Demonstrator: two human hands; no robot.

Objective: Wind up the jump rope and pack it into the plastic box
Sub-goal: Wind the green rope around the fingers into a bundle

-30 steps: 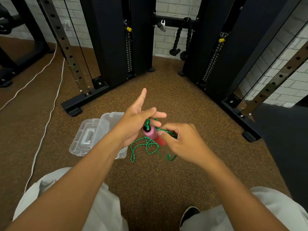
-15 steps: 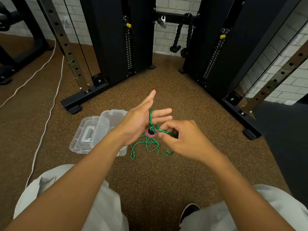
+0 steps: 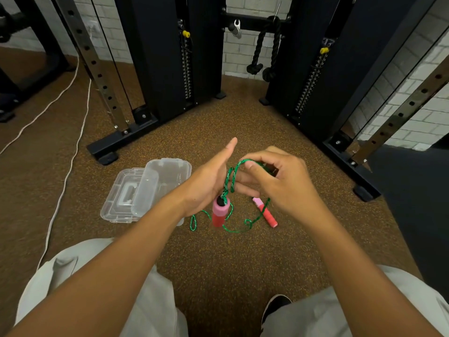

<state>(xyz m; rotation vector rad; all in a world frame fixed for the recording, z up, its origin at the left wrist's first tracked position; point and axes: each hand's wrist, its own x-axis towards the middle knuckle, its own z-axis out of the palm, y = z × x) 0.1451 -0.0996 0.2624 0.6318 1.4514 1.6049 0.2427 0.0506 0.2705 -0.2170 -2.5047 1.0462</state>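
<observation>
The green jump rope (image 3: pixel 230 177) is looped around the fingers of my left hand (image 3: pixel 209 183), which is held flat with the thumb up. One pink and red handle (image 3: pixel 220 212) dangles just below that hand. My right hand (image 3: pixel 277 181) pinches the rope and holds it over my left fingers. The rest of the rope trails on the floor to the second pink and red handle (image 3: pixel 266 212), lying under my right hand. The clear plastic box (image 3: pixel 167 173) stands open on the floor to the left, with its lid (image 3: pixel 126 195) beside it.
Black gym rack posts and feet (image 3: pixel 114 147) stand behind and to both sides. A white cable (image 3: pixel 65 181) runs along the brown speckled floor on the left. My knees and one black shoe (image 3: pixel 274 310) are at the bottom.
My right hand has carried the rope up and over my left fingers, adding a loop. The first handle now hangs lower, and the second handle has come into sight on the floor.
</observation>
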